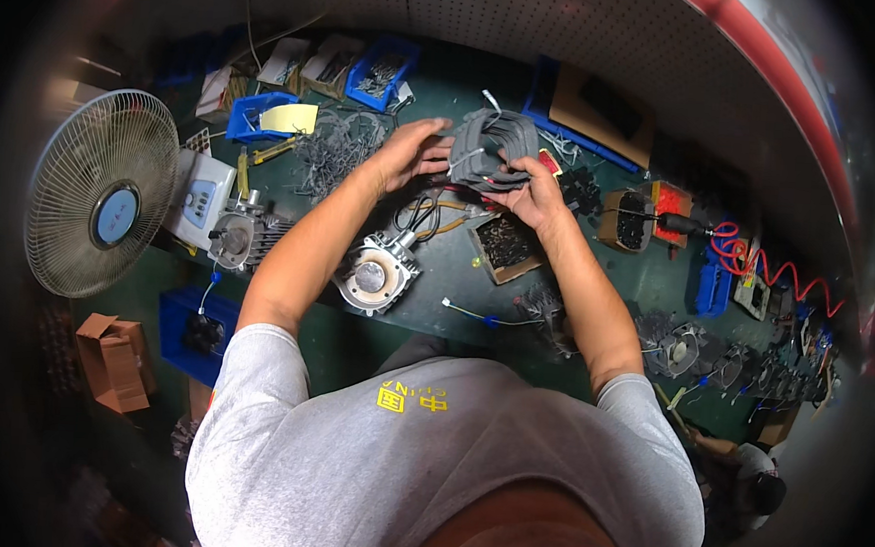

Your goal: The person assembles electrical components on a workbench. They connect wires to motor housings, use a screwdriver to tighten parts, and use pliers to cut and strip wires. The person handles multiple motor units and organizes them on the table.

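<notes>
The mottled grey T-shirt (546, 471) has short sleeves (261, 368); yellow print (391, 400) marks its chest.

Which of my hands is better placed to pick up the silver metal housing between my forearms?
Probably your left hand: it is open, with nothing visibly in it, and the silver metal housing appears nearer to it. Your right hand is closed on the grey bundle.

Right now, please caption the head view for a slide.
Right hand holds looped grey bundle over green workbench; left hand alongside.

Bare bench (448, 270) leaves a passage between two obstacles, metal housing (372, 278) and parts box (518, 270).
</notes>
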